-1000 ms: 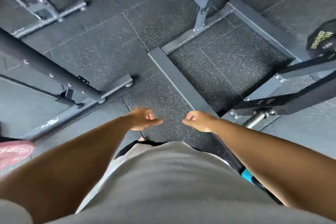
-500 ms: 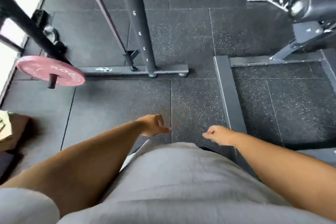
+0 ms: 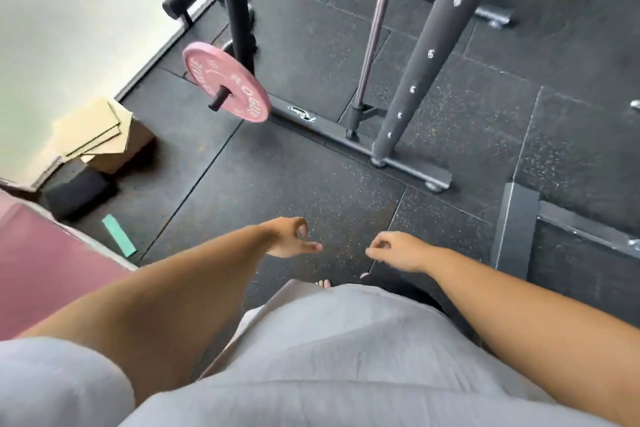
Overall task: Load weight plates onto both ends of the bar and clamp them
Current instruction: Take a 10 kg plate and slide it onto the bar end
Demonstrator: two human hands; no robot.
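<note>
One pink plate (image 3: 242, 85), one green strip (image 3: 118, 235), two hands (image 3: 289, 237) (image 3: 401, 251)

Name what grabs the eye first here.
The pink round weight plate stands out most, hung on a short black peg of the black storage post at upper left. Next come the left hand and the right hand, low in the middle, loosely curled and holding nothing above the dark speckled rubber floor. A thick grey numbered upright slants across the upper right.
</note>
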